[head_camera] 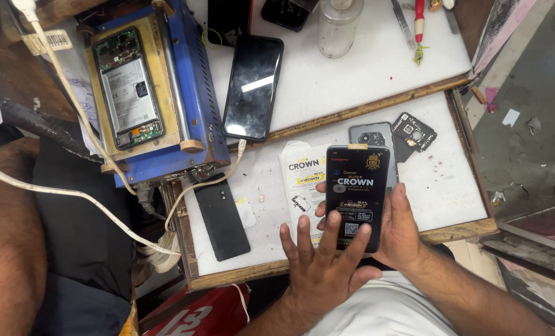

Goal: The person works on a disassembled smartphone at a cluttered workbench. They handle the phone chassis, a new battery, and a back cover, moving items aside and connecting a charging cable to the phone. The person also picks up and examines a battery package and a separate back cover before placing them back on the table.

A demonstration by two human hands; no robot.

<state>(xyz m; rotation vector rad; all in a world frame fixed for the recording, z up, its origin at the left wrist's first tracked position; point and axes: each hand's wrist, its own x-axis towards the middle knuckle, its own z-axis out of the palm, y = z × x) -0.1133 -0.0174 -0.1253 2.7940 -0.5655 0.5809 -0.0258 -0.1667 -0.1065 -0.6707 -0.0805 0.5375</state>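
A black phone [357,193] with a printed protective film on its face is held over the lower white work board [451,186]. My right hand [403,231] grips its right edge and underside. My left hand [322,264] lies flat with fingers spread, its fingertips resting on the phone's lower end. Under the phone lies a white printed paper packet [301,180]. A grey back cover [369,133] with a camera hole sits just beyond the phone's top.
A blue machine [193,93] at the left carries an opened phone [129,87]. Beside it lie a black phone [252,87], a black back panel [221,218], a camera-frame part [414,132], a clear bottle [339,25], a red screwdriver [419,25] and white cables [72,193]. Another person's limb [6,249] is far left.
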